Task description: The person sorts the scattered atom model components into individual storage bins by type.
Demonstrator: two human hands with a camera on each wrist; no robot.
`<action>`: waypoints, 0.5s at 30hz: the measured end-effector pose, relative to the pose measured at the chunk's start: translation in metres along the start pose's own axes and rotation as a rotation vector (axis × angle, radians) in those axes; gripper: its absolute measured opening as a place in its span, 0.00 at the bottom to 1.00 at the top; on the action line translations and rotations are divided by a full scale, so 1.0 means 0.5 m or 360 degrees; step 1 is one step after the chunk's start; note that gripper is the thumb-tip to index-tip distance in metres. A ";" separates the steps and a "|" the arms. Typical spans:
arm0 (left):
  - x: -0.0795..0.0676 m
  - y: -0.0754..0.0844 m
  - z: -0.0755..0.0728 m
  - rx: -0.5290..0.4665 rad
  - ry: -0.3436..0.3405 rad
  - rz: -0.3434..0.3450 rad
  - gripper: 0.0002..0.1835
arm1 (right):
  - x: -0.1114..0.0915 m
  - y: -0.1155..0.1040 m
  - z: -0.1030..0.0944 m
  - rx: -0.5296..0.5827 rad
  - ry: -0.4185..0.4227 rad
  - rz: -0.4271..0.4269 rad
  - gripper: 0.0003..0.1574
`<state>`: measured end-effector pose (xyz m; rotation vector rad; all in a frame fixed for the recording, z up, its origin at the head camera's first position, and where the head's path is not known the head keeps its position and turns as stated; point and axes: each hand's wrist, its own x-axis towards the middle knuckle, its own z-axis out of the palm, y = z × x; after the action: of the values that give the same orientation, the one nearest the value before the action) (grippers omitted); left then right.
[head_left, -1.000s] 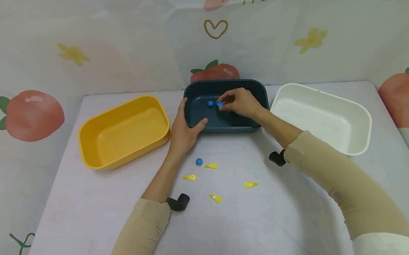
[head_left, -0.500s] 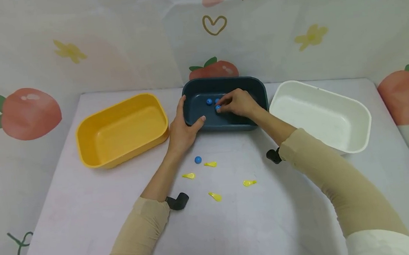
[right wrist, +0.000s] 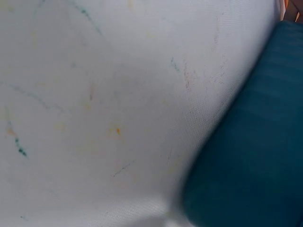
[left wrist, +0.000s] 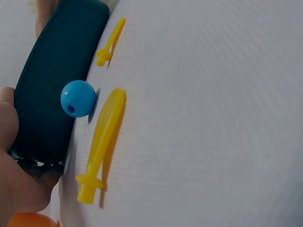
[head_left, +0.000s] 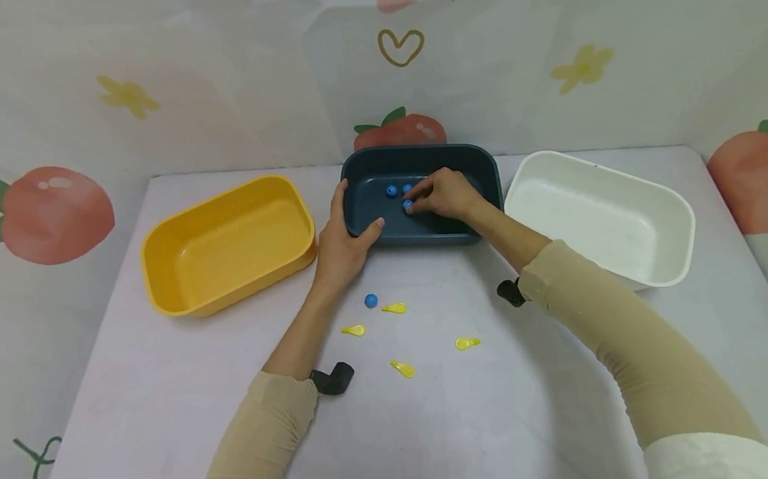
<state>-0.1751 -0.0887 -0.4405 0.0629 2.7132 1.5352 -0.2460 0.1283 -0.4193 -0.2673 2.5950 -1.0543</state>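
My left hand [head_left: 341, 247] grips the left end of a dark blue plastic basin [head_left: 426, 239], thumb at the front rim and fingers along the side. Inside the basin, my right hand [head_left: 449, 195] pinches a blue bead [head_left: 408, 205] between thumb and fingertips, low over the floor. Two more beads lie there: one blue bead [head_left: 391, 191] to the left and another bead [head_left: 407, 189] right by the fingers. A further round bead with a hole [left wrist: 78, 98] sits on the table in front of the basin. The right wrist view shows only the basin's outer wall [right wrist: 251, 142] and the tablecloth.
Several small yellow drop-shaped plastic pieces, among them one yellow piece [head_left: 467, 343] at the right, lie on the white table [head_left: 444, 434] before the basin. A yellow basin [head_left: 228, 247] stands to the left and a white basin [head_left: 604, 218] to the right, neither holding anything.
My right hand has shifted slightly toward the front inside the dark basin. A second loose bead now shows behind its fingertips. My left hand keeps its grip on the basin.
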 end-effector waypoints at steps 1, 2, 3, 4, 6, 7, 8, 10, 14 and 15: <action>-0.001 -0.001 -0.001 -0.0002 0.0002 -0.0001 0.47 | 0.000 -0.001 0.000 0.0006 -0.0001 -0.0002 0.18; -0.001 -0.001 -0.002 -0.0005 0.0003 -0.0001 0.47 | 0.000 -0.003 0.000 0.0010 -0.0002 -0.0006 0.19; -0.001 -0.002 -0.003 -0.0008 0.0005 -0.0003 0.47 | 0.001 -0.004 0.000 0.0012 -0.0002 -0.0009 0.19; -0.001 -0.003 -0.003 -0.0007 0.0006 -0.0001 0.47 | 0.001 -0.005 0.000 0.0019 0.0002 -0.0013 0.19; -0.001 -0.004 -0.004 -0.0009 0.0009 -0.0006 0.47 | 0.000 -0.006 -0.001 0.0041 0.0014 -0.0027 0.19; 0.000 -0.004 -0.004 -0.0010 0.0008 -0.0003 0.48 | 0.000 -0.006 -0.001 0.0054 0.0021 -0.0030 0.19; 0.000 -0.004 -0.004 -0.0008 0.0005 -0.0002 0.48 | -0.002 -0.006 -0.001 0.0058 0.0033 -0.0034 0.19; 0.001 -0.004 -0.004 0.0002 -0.0006 0.0001 0.48 | -0.006 -0.007 -0.003 0.0073 0.0065 -0.0045 0.19; 0.001 -0.003 -0.004 0.0011 -0.0018 0.0010 0.49 | -0.020 -0.017 -0.008 0.0106 0.0150 -0.0093 0.17; 0.001 -0.002 -0.004 0.0010 -0.0016 0.0010 0.48 | -0.024 -0.021 -0.010 0.0123 0.0172 -0.0113 0.17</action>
<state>-0.1759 -0.0910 -0.4406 0.0789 2.7130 1.5235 -0.2362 0.1276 -0.4056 -0.2937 2.6498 -1.2229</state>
